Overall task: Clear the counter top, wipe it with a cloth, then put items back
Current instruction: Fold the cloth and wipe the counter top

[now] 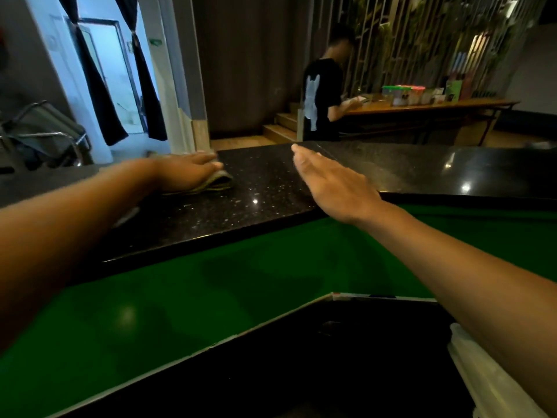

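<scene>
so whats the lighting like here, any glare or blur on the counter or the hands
Head view: dim room, with small bright glints on the black counter; daylight glows blue at the doorway; the left hand and cloth are slightly blurred, the right hand sharper; wide-angle bending at the edges.

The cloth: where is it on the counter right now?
In the head view the cloth lies left of centre on the black counter top, pressed under the left hand; the right hand is apart from it.

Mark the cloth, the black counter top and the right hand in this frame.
cloth (217,183): head view, on its folded edge showing beside the left hand.
black counter top (259,188): head view, on bare speckled surface.
right hand (330,184): head view, on its back.
</scene>
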{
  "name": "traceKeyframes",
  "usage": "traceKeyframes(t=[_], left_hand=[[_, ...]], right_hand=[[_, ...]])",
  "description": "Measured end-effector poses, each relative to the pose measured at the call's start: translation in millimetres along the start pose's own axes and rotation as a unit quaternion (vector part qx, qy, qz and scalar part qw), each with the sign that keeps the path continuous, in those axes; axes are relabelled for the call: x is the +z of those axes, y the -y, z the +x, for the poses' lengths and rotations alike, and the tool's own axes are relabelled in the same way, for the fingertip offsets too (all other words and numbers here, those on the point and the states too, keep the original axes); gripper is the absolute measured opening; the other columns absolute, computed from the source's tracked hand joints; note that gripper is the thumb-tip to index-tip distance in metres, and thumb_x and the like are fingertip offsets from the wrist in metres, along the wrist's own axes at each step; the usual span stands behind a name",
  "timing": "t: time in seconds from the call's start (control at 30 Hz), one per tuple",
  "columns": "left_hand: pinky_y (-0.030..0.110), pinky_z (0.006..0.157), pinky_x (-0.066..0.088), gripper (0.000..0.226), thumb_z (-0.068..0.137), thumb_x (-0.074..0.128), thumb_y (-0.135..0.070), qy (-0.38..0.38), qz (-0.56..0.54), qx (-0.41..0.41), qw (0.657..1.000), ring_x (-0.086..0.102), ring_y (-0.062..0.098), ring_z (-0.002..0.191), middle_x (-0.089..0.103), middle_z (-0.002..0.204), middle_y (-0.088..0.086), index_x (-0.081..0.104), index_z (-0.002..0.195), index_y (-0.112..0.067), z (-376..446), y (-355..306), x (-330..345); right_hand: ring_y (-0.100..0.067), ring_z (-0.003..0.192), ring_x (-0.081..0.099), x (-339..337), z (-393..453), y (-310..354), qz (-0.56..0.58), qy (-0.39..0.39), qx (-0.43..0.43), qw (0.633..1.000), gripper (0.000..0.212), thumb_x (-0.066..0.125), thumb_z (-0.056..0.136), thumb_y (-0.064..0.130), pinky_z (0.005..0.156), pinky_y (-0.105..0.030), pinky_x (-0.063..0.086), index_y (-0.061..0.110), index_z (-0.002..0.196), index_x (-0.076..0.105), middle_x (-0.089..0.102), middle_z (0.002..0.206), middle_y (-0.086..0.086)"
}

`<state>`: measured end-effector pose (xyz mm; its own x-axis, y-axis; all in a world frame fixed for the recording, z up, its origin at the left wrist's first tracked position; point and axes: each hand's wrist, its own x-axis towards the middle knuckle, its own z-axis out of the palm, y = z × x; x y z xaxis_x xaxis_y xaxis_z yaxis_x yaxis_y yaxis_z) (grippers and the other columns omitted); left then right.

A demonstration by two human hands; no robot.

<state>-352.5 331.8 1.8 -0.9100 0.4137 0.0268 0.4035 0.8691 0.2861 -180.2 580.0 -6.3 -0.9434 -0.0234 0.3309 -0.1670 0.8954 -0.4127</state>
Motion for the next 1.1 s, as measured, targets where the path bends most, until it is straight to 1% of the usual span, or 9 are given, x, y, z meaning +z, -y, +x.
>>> traceKeyframes(t=[0.13,0.27,0.4,0.53,0.67,0.77,0.87,0.97,1.1], left_hand=[[0.040,0.120,0.007,0.056,0.104,0.024,-0.046,0.036,0.071,0.134,0.988,0.013,0.021,0.149,0.013,0.163,0.002,0.020,0.155,-0.022,-49,-145,15],[0.044,0.121,0.007,0.060,0.103,0.020,-0.051,0.071,0.081,0.163,0.981,0.009,0.023,0.150,0.011,0.163,0.002,0.016,0.155,-0.024,-55,-179,38],[0.042,0.113,0.030,0.053,0.100,0.034,-0.052,0.018,0.008,0.200,0.980,0.038,0.026,0.138,0.041,0.151,0.006,0.032,0.149,-0.031,-81,-169,35],[0.041,0.092,0.049,0.053,0.094,0.044,-0.061,-0.109,-0.040,0.180,0.977,0.056,0.019,0.116,0.054,0.133,0.000,0.046,0.135,-0.028,-128,-158,29],[0.046,0.116,0.023,0.104,0.077,0.051,-0.079,-0.072,0.211,0.264,0.938,0.027,0.025,0.143,0.020,0.161,0.005,0.006,0.155,-0.027,-173,-142,38],[0.046,0.119,0.016,0.093,0.091,0.057,-0.050,-0.092,0.370,0.294,0.876,0.014,0.032,0.148,0.004,0.163,0.011,-0.003,0.156,-0.023,-178,-125,43],[0.048,0.111,0.036,0.060,0.099,0.049,-0.026,-0.128,0.293,0.311,0.895,0.033,0.031,0.142,0.025,0.159,0.009,0.023,0.154,-0.023,-186,-125,35],[0.047,0.095,0.050,0.041,0.100,0.048,-0.026,-0.160,0.127,0.294,0.934,0.057,0.027,0.120,0.054,0.140,0.004,0.046,0.141,-0.026,-202,-131,24],[0.039,0.079,0.053,0.019,0.099,0.050,-0.022,-0.171,-0.114,0.240,0.949,0.064,0.015,0.090,0.068,0.103,0.000,0.059,0.116,-0.021,-229,-137,5]], right_hand=[[-0.011,0.142,0.028,-3,8,-2,0.301,-0.129,0.028,0.945,0.065,0.011,0.095,0.062,0.114,-0.030,0.017,0.031,0.150,0.028,0.033,0.155,0.004],[-0.023,0.139,0.036,-24,2,-8,0.439,-0.117,0.107,0.884,0.060,0.009,0.103,0.045,0.102,-0.025,0.025,0.015,0.146,0.038,0.040,0.150,-0.011],[-0.030,0.123,0.053,-28,-15,-6,0.201,-0.038,0.076,0.976,0.051,0.022,0.105,0.040,0.100,-0.034,0.039,0.018,0.120,0.065,0.061,0.129,-0.013],[-0.034,0.127,0.047,-31,-27,5,0.003,0.043,0.029,0.999,0.049,0.022,0.105,0.039,0.099,-0.036,0.036,0.018,0.133,0.056,0.054,0.137,-0.017],[-0.036,0.125,0.048,-29,-30,11,-0.041,0.055,0.022,0.997,0.052,0.023,0.104,0.038,0.101,-0.041,0.038,0.009,0.129,0.057,0.053,0.136,-0.022],[-0.032,0.135,0.040,-36,-33,13,-0.046,0.070,0.017,0.996,0.049,0.023,0.105,0.037,0.106,-0.036,0.032,0.015,0.141,0.048,0.046,0.145,-0.016],[-0.028,0.137,0.039,-41,-38,14,-0.070,0.088,-0.009,0.994,0.047,0.023,0.105,0.035,0.106,-0.032,0.031,0.018,0.142,0.046,0.045,0.148,-0.010],[-0.023,0.133,0.045,-42,-53,10,-0.054,0.093,-0.065,0.992,0.043,0.027,0.105,0.034,0.107,-0.036,0.034,0.020,0.139,0.051,0.051,0.143,-0.005],[-0.004,0.131,0.046,-36,-102,30,0.173,-0.045,-0.152,0.972,0.049,0.033,0.100,0.049,0.109,-0.025,0.036,0.025,0.137,0.052,0.054,0.139,0.008]])
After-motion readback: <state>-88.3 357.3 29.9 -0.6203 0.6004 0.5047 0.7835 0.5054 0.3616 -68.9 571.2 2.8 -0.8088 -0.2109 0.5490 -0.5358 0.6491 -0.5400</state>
